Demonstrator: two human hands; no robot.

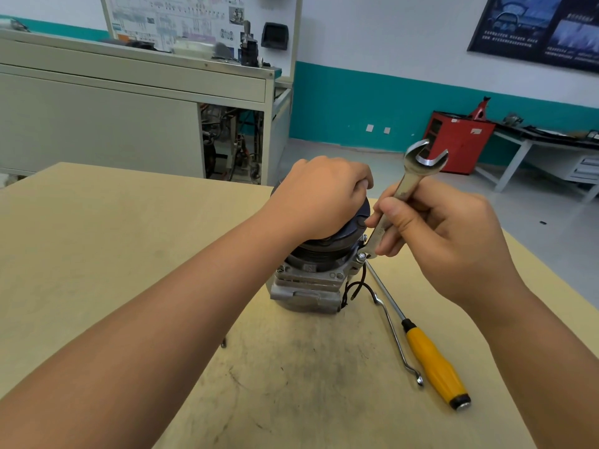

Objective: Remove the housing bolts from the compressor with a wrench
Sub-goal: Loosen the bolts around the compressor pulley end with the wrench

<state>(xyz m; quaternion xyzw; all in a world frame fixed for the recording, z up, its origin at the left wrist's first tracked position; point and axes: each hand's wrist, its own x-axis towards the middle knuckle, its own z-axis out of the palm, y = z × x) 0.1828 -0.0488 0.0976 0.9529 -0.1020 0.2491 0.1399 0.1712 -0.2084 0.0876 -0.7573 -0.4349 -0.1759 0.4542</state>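
**Head view.** A silver cast-metal compressor [311,280], capped by a black round pulley, is stood upright on a pale wooden table [97,254], near the table's centre and slightly toward 12 o'clock.

The left hand [321,196] is laid on top of the pulley. Its fingers are curled down over the far rim, so that the compressor is gripped and steadied from above.

A steel double open-ended wrench [400,199] is clamped in the right hand [447,241], with the shaft pinched between the thumb and the curled fingers. The wrench is tilted, and its free upper end is pointed toward 1 o'clock, above the hand. Its lower end is set against a small silver housing bolt [362,255] on the flange at the compressor's 3 o'clock side. Whether the bolt head is fully seated in that end cannot be told.

A screwdriver with a yellow and black handle [434,361] is laid on the table at 4 o'clock from the compressor, with its tip directed at the compressor's base. Just beside it, on its 9 o'clock side, a thin bent metal rod [395,335] is laid roughly parallel.

Beyond the table, a grey metal cabinet [129,124] is seen at 11 o'clock and a red tool chest [460,140] at 1 o'clock.
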